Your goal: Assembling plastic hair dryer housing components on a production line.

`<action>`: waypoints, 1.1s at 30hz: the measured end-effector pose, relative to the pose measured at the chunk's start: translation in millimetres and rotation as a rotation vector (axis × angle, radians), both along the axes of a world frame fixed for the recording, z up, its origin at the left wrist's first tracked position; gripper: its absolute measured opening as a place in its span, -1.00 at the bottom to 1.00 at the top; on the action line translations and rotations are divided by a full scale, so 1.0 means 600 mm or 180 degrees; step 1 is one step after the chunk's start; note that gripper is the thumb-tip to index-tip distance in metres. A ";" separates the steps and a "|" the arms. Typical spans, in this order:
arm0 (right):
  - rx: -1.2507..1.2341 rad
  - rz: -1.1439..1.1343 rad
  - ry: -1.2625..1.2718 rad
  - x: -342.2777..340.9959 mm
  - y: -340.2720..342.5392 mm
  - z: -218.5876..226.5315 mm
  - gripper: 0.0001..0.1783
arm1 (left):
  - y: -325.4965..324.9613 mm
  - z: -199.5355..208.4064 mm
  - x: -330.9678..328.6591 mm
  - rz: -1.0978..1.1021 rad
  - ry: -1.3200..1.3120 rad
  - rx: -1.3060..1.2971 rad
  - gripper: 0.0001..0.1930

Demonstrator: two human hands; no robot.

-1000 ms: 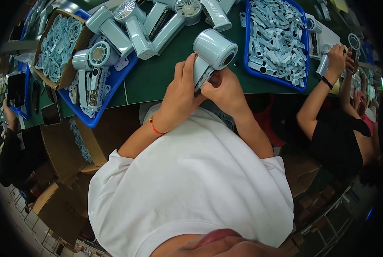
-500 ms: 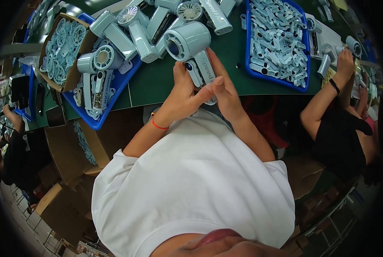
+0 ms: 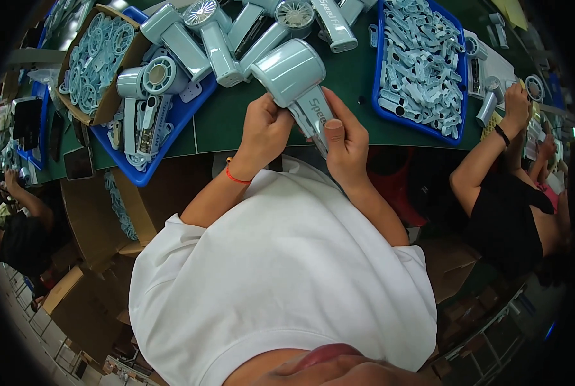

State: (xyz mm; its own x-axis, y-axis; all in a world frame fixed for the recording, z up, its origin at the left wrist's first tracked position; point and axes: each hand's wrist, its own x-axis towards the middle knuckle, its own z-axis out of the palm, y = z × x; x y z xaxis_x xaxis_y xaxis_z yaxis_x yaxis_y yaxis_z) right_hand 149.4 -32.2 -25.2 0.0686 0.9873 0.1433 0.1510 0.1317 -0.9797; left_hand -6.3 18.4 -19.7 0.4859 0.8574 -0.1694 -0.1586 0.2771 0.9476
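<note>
A pale blue handheld fan point(image 3: 291, 72) is held between my two hands at the table's near edge, its barrel-shaped head up and its handle tilted down to the right. My right hand point(image 3: 348, 143) grips the handle, thumb along its side and fingers behind. Against the handle's left side, just under the head, my left hand point(image 3: 264, 132) is closed with its fingers curled; the fingertips are partly hidden. The head's smooth side shows, and its round ends are turned out of sight.
Several similar fans point(image 3: 218, 51) lie beyond my hands. At left, a blue tray point(image 3: 147, 174) holds fan parts, beside a cardboard box point(image 3: 110, 103) of ring-shaped parts. At right stands a blue tray point(image 3: 456, 139) of small pale pieces. Another person's arm point(image 3: 487, 151) works further right.
The fan has turned so its open round end no longer shows. My right thumb has come down onto the handle, and my left fingers have curled in beside it.
</note>
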 end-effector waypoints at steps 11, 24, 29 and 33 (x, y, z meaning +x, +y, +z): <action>0.0331 -0.0132 0.0038 0.006 0.011 -0.002 -0.46 | -0.009 0.016 0.007 -0.0047 -0.0197 0.0126 -0.65; 0.0539 0.0545 -0.1975 0.033 0.117 0.146 -0.83 | -0.004 0.021 0.008 0.0702 -0.0894 0.0430 -0.51; 0.0939 -0.0362 -0.2345 0.129 0.436 0.172 -0.72 | 0.000 -0.017 -0.016 0.0801 0.0402 0.0679 -0.47; 0.0532 -0.1433 -0.4439 0.329 0.692 0.008 -0.27 | -0.001 -0.017 -0.027 0.0505 0.1220 0.1124 -0.30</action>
